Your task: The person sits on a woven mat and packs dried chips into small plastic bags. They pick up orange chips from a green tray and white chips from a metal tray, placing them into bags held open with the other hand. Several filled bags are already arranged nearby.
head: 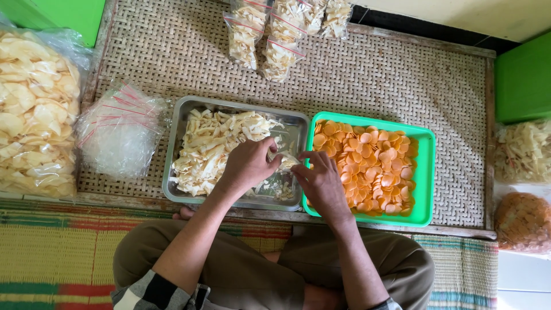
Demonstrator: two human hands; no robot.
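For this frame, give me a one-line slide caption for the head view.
Seated person's left hand and right hand hold a small bag over a steel tray of pale crackers, beside a green tray.

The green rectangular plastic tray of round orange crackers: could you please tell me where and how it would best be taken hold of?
Probably by the raised rim of the green rectangular plastic tray, at its right short side, coming from the right. That edge is bare, with open woven mat beside it. The left side abuts the rectangular steel tray of pale crackers, and the right hand lies over the near left corner. A second grip opposite would keep it level.
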